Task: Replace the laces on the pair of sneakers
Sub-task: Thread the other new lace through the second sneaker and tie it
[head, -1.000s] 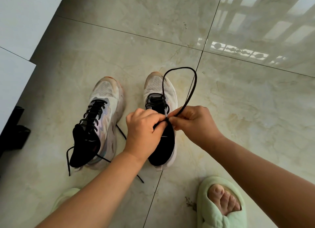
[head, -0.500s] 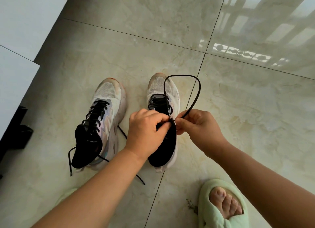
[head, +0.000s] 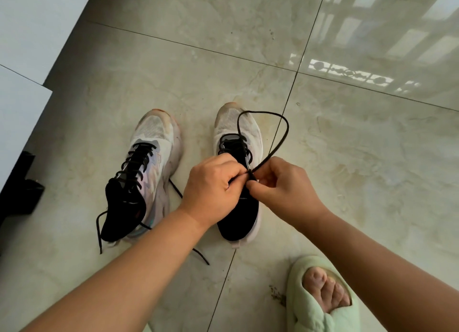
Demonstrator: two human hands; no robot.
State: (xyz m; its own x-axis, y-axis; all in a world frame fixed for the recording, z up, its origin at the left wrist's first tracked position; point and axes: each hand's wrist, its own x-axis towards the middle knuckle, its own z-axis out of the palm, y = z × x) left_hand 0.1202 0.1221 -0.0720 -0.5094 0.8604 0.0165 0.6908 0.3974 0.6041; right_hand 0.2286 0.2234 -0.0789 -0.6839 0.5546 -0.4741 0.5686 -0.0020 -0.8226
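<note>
Two white mesh sneakers with black collars stand side by side on the tile floor. The left sneaker (head: 149, 170) is fully laced in black, its loose lace ends trailing on the floor. Over the right sneaker (head: 237, 135) both hands meet at the upper eyelets. My left hand (head: 211, 187) pinches the black lace (head: 283, 135) against the tongue. My right hand (head: 288, 190) pinches the same lace just beside it. A big loop of that lace arcs up over the toe. The eyelets under my fingers are hidden.
My foot in a pale green slipper (head: 320, 299) sits at the lower right. A white cabinet (head: 22, 103) edges the left side, with a black object (head: 22, 195) at its base. A few dark crumbs (head: 277, 294) lie by the slipper.
The lace loop has shrunk and dropped lower over the toe. My two hands have stayed together at the right sneaker's upper eyelets, fingers shifting slightly.
</note>
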